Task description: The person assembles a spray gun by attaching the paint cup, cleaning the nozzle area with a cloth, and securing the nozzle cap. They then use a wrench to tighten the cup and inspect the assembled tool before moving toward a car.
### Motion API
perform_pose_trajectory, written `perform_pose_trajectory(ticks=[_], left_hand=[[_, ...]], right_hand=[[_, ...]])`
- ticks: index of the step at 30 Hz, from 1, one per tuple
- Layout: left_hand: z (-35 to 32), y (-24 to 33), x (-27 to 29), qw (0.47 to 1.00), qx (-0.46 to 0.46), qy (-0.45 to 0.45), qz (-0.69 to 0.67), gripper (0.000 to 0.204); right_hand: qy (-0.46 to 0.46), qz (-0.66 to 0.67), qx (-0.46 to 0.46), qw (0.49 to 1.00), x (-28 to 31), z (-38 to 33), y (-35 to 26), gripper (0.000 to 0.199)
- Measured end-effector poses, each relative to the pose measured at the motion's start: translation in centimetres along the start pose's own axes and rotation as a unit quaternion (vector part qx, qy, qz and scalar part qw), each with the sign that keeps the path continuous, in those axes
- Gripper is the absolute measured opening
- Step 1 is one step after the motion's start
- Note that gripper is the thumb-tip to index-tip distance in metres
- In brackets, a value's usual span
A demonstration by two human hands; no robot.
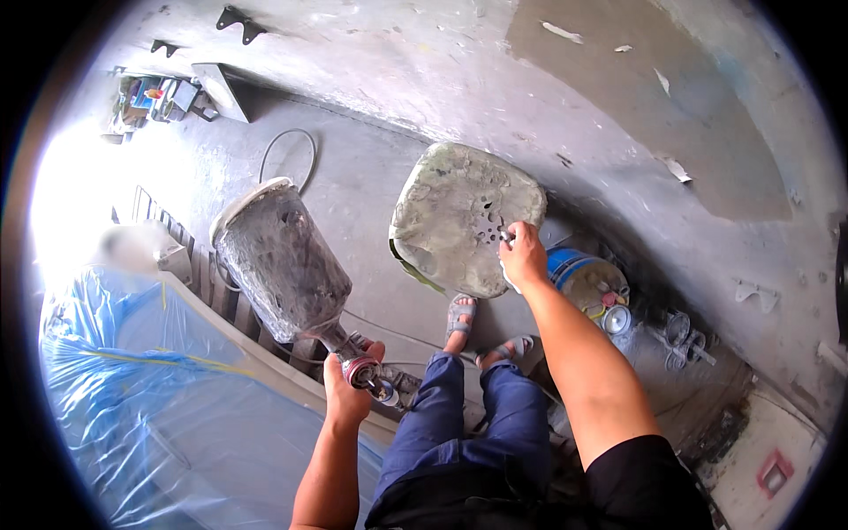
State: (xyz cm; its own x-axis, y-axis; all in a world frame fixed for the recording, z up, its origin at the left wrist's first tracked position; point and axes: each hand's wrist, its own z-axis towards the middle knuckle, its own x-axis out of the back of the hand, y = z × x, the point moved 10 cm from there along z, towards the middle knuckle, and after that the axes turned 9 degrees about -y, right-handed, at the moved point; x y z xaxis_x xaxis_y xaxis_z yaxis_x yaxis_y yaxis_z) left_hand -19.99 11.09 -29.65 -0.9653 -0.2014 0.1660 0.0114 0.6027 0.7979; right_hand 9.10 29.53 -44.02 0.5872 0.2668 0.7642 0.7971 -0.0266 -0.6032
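Observation:
My left hand (347,393) is wrapped round the neck and handle of a hopper spray gun (360,369). Its large grey, dust-caked hopper (284,265) leans up and away to the left, with a pale rim at the far end. Over a plaster-crusted plastic stool (455,199) with holes in its seat, my right hand (526,258) has its fingers pinched together. A small dark metallic piece (507,236) shows at those fingertips, above the seat's right part; its kind is too small to make out.
Right of the stool stand a blue-banded bucket (583,274) and several cans (617,320). Blue-tinted plastic sheeting (177,389) covers something large at the left. A hose (314,159) lies on the floor. A wall (424,62) with brackets runs along the far side.

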Motion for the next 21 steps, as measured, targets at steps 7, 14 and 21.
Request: perform_pose_trajectory(ticks=[7,14,21], left_hand=[[-1.0,-1.1,-0.3,0.998,0.025,0.000,-0.049,0.014],[-0.9,0.5,-1.0,0.998,-0.008,-0.021,-0.057,0.014],[-2.3,1.7,-2.8,0.996,0.009,-0.060,-0.068,0.009]], right_hand=[[-0.043,0.013,-0.004,0.999,-0.1,-2.5,2.0,0.045],[-0.053,0.045,-0.013,0.998,1.0,-3.9,2.9,0.051],[-0.129,0.319,-0.194,0.919,0.9,-9.2,5.2,0.038]])
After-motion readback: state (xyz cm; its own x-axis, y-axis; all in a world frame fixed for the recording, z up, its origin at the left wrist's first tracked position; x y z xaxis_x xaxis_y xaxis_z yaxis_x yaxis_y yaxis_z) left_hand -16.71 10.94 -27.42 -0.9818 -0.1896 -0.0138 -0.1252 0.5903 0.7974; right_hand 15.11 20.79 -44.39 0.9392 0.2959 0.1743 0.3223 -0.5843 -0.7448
